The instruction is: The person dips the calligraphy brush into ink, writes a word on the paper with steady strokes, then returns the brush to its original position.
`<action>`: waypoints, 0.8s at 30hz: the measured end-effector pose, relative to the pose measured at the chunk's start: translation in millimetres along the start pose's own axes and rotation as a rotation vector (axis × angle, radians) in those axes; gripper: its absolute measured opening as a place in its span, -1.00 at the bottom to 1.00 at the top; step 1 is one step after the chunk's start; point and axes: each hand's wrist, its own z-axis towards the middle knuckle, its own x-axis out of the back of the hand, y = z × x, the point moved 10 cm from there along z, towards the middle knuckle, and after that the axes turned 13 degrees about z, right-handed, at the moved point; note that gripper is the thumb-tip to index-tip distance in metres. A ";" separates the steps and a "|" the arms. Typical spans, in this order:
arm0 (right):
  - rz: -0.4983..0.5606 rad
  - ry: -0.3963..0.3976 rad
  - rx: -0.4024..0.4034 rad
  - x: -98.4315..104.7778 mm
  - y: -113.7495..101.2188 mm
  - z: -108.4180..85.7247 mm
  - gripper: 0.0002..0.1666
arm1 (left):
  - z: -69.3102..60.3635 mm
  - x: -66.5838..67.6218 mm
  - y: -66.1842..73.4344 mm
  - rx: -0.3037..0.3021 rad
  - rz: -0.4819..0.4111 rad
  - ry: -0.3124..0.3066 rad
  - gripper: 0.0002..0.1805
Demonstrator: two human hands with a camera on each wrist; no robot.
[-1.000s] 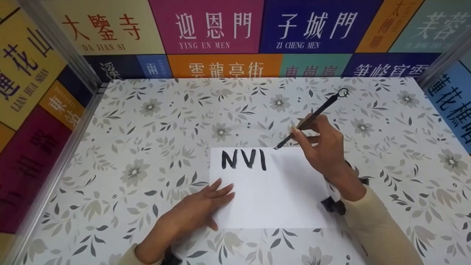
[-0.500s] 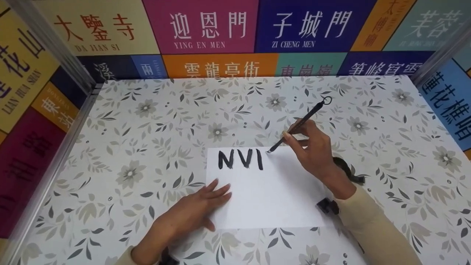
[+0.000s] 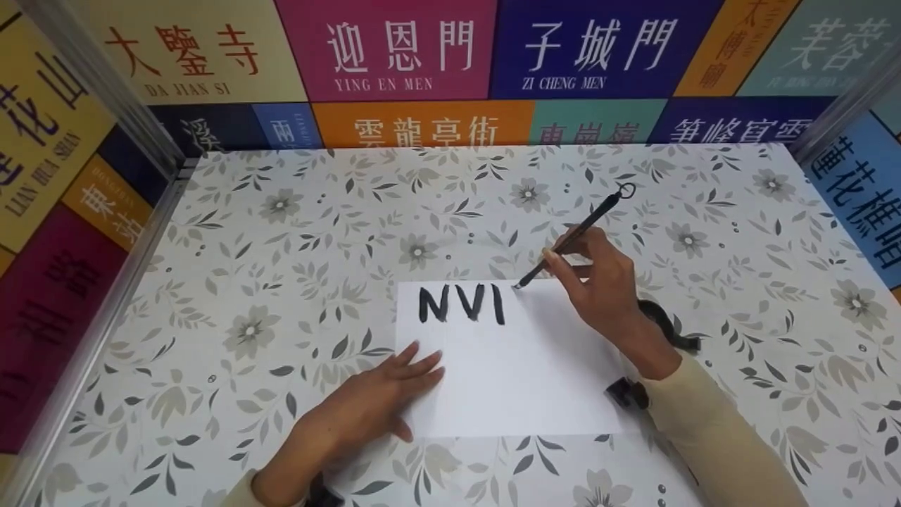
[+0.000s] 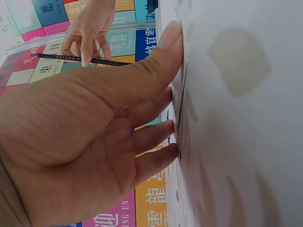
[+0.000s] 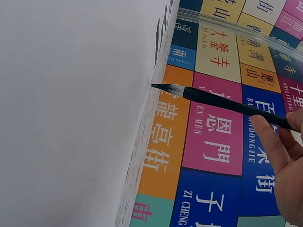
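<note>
In the head view my right hand pinches a black-handled ink brush, slanted with its loop end up and to the right. The dark bristle tip is at the top edge of the white paper, just right of the last painted stroke; I cannot tell whether it touches. Bold black strokes reading "NVI" mark the upper left of the paper. My left hand rests at the paper's left edge, fingers spread. Its fingertips and thumb press down there in the left wrist view.
A white tablecloth with grey flowers and leaves lies under the paper. Behind it and at both sides stand panels with coloured blocks and Chinese lettering. A black strap with a dark fitting sits about the right wrist.
Over the last second the brush tip has moved left and slightly down toward the last stroke, with my right hand following. My left hand stays in place on the paper; the lettering looks the same.
</note>
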 end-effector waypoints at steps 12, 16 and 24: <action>0.025 -0.018 0.006 -3.9 3.3 -0.9 -0.68 | 0.1 -0.2 0.2 0.006 0.002 -0.011 -0.10; 0.013 -0.032 0.012 -5.4 3.5 -1.0 -0.68 | -0.2 -0.2 -0.2 0.005 -0.006 -0.009 -0.10; 0.023 -0.066 0.014 -7.2 2.4 -0.8 -0.70 | -0.2 -1.1 -1.2 0.018 -0.013 -0.014 -0.09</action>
